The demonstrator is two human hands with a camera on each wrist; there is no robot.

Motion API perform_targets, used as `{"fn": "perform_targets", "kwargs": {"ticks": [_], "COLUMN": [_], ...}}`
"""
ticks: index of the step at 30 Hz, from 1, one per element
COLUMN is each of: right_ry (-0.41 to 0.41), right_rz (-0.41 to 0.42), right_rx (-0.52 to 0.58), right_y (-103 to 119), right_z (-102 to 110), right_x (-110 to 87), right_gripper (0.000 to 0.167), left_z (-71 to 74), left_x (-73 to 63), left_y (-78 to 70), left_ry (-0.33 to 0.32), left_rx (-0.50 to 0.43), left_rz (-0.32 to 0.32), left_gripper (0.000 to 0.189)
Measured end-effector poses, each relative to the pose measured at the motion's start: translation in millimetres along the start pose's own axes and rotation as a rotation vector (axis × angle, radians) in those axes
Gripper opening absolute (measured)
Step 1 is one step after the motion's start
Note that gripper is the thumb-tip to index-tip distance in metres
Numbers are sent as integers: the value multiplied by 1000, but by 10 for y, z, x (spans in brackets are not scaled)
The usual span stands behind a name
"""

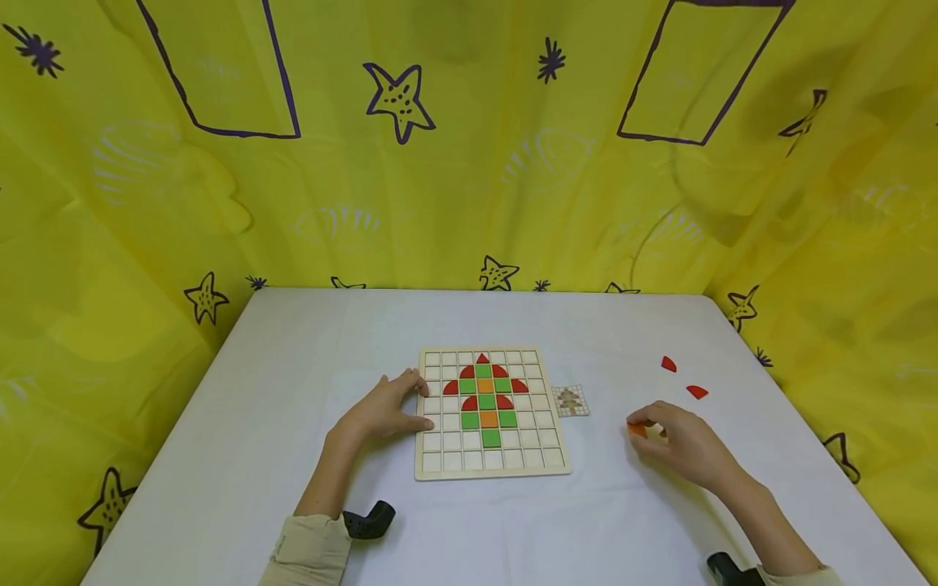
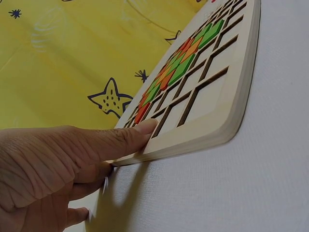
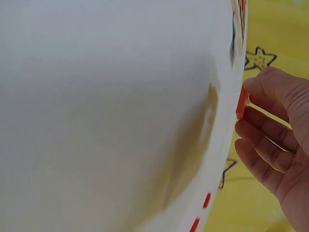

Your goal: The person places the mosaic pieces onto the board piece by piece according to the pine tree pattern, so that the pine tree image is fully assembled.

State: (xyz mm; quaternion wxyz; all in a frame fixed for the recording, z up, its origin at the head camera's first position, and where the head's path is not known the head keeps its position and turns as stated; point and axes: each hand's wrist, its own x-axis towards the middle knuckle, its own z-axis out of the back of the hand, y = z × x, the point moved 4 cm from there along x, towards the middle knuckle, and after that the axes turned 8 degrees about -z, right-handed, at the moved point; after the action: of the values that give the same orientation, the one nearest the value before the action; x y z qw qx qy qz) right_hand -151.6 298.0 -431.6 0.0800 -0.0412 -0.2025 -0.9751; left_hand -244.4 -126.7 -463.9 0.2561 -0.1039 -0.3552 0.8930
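Note:
A wooden grid board (image 1: 421, 456) lies on the table, with green, orange and red tiles in its cells forming a tree shape. My left hand (image 1: 384, 408) holds the board's left edge; in the left wrist view its thumb (image 2: 118, 141) lies over the rim. To the right of the board, my right hand (image 1: 681, 443) pinches an orange tile (image 1: 637, 429) just above the table. That orange tile (image 3: 242, 101) shows its edge between thumb and fingertips in the right wrist view. A small pattern card (image 1: 572, 400) with a tree picture lies against the board's right side.
Two red quarter-circle tiles, one farther back (image 1: 668, 364) and one nearer (image 1: 697, 392), lie on the white table (image 1: 308, 366) beyond my right hand. A yellow patterned curtain (image 1: 454, 187) surrounds the table. Each wrist carries a black strap-on device (image 1: 370, 521).

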Motion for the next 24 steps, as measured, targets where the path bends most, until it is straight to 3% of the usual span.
{"fn": "perform_targets", "kwargs": {"ticks": [12,24], "right_ry": [-8,58], "right_rz": [122,187], "right_rx": [46,100], "right_y": [508,926], "right_z": [-223,-493], "right_x": [245,341], "right_gripper": [21,18], "left_z": [1,4], "left_x": [-7,-9], "left_y": [-5,-11], "left_ry": [-8,-9], "left_rx": [-9,0], "left_rz": [-20,-27], "left_gripper": [41,41]}}
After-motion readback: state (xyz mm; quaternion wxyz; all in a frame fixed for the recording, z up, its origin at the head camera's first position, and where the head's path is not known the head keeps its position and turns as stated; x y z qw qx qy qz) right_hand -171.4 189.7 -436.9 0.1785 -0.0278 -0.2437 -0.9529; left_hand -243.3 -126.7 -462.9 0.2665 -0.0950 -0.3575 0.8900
